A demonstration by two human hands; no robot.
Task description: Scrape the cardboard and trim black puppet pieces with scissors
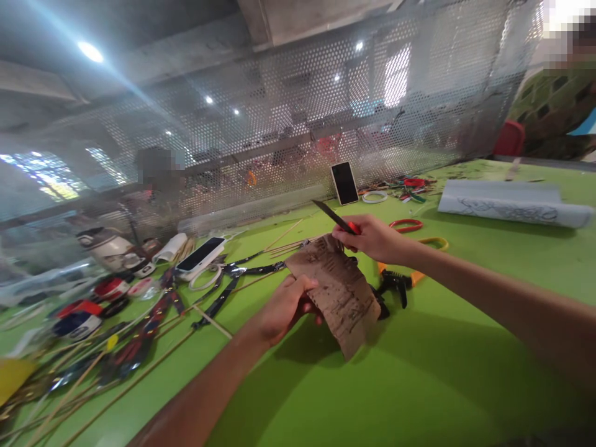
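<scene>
Fingers on the left hand (288,307) are pinched nearly closed on a rough brown sheet (342,292), thumb pressed on top and the others tucked underneath, while the ones on the right hand (365,236) are curled tight around a dark pointed tool (333,217) with a bit of red showing at the grip, tip aimed up and left. Sheet's held tilted over the green table (419,385), its top edge right by the right hand, and I can't tell if those knuckles actually touch it. It's got dark marks all over, too blurry to read as anything. As for writing, the white paper roll (512,211) over on the right has dark squiggly lines that I can't make out either. Some kind of pale mark sits on the navy tape roll (77,325) at left, also too small to read. Dark-screened phone (344,184) is propped upright near the perforated screen (279,130), a white device (201,257) lies farther left, an orange-handled tool (395,282) is just right of the sheet, and thin sticks (153,366) spread across the lower left.
</scene>
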